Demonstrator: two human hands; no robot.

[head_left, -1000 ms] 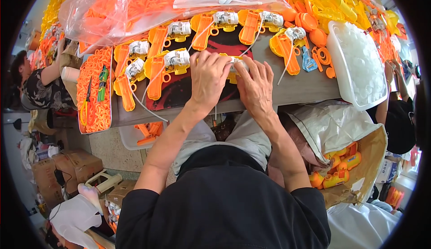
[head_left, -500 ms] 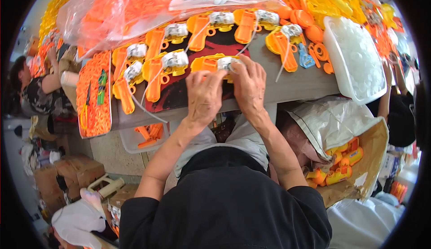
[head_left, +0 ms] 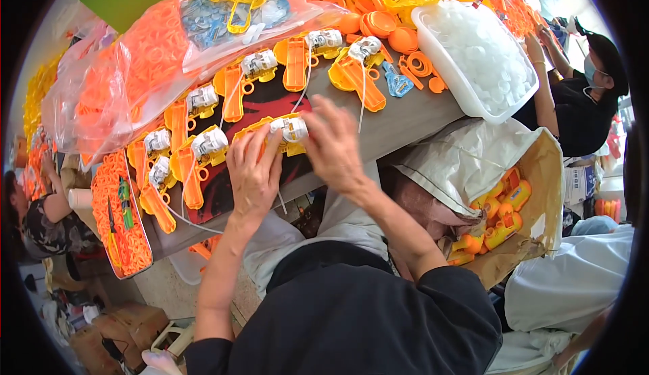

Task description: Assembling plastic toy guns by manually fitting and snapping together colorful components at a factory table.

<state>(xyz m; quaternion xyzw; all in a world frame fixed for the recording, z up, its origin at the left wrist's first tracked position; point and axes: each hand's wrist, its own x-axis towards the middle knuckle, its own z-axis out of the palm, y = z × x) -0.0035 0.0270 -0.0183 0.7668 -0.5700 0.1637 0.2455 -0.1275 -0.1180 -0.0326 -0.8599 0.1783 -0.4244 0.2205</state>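
On the near edge of the dark red-and-black mat (head_left: 294,167) lies a yellow and orange toy gun shell (head_left: 287,126) with a silver-white mechanism in it. The fingers of my left hand (head_left: 250,176) grip its orange handle end and partly hide it. Beside its other end is my right hand (head_left: 338,151), fingers apart and somewhat blurred, holding nothing that I can see. Similar toy gun shells (head_left: 233,91) with mechanisms and thin pale tubes lie in rows beyond and to the left. A loose tube end (head_left: 282,203) hangs below the table edge.
At left stands a tray of orange parts (head_left: 138,250) with yellow scissors (head_left: 115,236) and a green-handled tool (head_left: 126,203). A white tub (head_left: 433,30) of clear parts stands at right, above a sack-lined carton (head_left: 541,199) with orange-yellow pieces. Co-workers (head_left: 585,105) sit both sides.
The view has turned to the right, so the table appears tilted. My right hand has come away from the toy gun shell and spread its fingers; my left hand still grips it.
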